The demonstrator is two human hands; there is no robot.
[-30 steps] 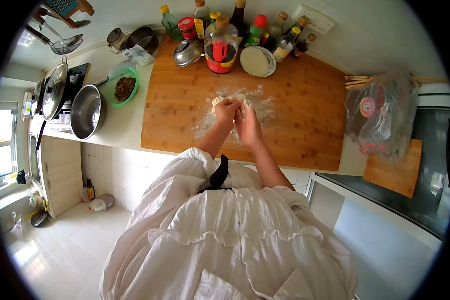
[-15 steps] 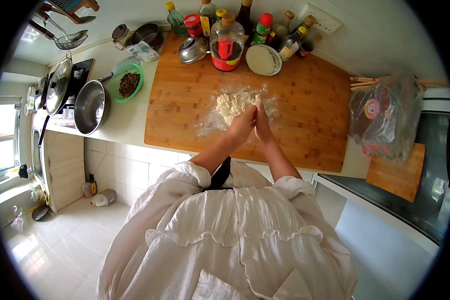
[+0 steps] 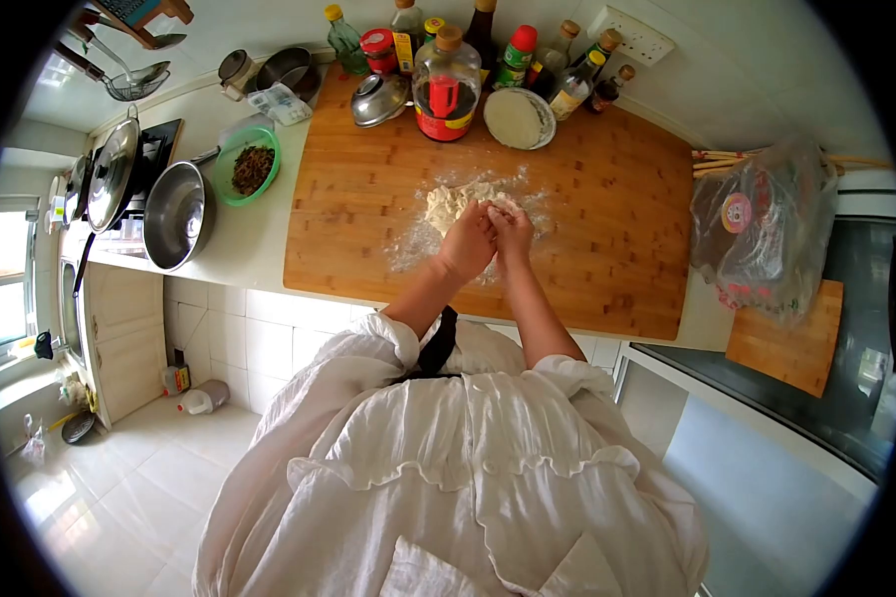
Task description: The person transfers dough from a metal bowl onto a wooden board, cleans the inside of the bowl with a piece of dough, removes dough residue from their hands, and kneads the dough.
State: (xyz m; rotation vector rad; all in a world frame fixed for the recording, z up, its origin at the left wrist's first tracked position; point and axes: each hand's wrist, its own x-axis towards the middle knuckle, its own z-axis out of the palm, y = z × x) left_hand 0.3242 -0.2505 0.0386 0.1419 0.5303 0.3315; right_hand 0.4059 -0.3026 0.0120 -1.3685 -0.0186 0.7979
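The left hand (image 3: 467,245) and right hand (image 3: 513,231) are meeting, fingers curling, grip unclear, at the right side of the dough (image 3: 448,206), which is lying on the wooden board (image 3: 617,219). It is probably feeling soft and sticky, suiting broad cupping.

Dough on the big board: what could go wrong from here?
The dough looks ragged and lies right by the left hand and right hand, so bits may stick to the fingers or break off. Loose flour lies around it on the board and could spread with a wide sweep. The bowl sits close to the jar and bottles, so a careless reach there might knock something.
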